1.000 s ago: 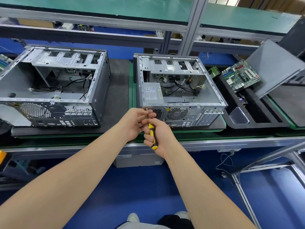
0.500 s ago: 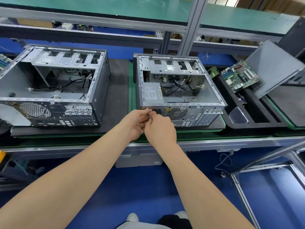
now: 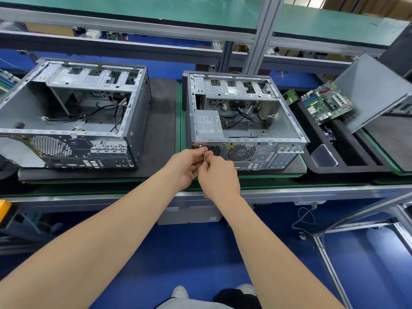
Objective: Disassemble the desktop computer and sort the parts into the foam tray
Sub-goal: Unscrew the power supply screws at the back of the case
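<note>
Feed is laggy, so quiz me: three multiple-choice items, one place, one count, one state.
1. The green motherboard lies: A on the floor; B on the black foam tray; C on the top shelf.
2. Open computer cases in view: A one; B two; C four.
3. The right case has its power supply: A fitted inside; B removed; C hanging outside.
Answers: B, it rests at the tray's far end; B, a left case stands beside the right one; A, its labelled box sits in the case's corner.

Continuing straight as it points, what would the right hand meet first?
The right hand would likely meet the middle computer case's rear panel, near its upper left corner, where its screwdriver aims; depth unclear.
</note>
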Available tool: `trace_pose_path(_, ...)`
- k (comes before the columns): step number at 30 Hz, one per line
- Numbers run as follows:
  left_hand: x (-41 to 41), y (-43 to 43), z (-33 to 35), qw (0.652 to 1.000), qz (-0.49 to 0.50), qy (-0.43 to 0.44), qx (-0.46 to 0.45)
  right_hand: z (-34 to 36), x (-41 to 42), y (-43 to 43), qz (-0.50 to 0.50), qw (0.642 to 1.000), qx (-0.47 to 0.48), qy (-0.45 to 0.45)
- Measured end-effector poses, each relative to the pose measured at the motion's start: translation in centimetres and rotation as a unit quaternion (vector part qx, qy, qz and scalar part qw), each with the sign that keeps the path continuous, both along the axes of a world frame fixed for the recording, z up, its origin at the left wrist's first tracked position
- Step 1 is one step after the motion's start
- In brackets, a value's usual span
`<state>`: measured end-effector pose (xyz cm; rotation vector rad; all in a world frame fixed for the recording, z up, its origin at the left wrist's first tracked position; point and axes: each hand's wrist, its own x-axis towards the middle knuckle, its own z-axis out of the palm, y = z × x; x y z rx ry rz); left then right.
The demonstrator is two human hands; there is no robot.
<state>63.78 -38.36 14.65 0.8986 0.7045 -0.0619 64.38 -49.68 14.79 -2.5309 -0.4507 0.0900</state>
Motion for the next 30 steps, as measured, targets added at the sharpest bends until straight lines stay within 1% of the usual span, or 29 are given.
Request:
trace_pose_path(9,0.2,-0.7,0.1,1.0,0.022,0.001,0.003,0.5,0.3,-0.1,-0.006,1.0,-0.003,0.014)
trace_pose_path(19,0.7,-1.4,0.2,0.996,0.079,0.043,0.028,0.3,0.0,-0.7,0.004,0.999,0.017,0.031)
trace_pose_path(26,0.8,-1.9,0.4,0.993,0.105,0.049,0.033,0.0,-0.2,-0.9,0.007,0.997,0.053,0.047)
trace_pose_path(30,0.9,-1.9,0.2,0.993,0.1,0.046,0.037,-0.1,-0.4,-0.9,-0.003,0.996,0.075,0.055)
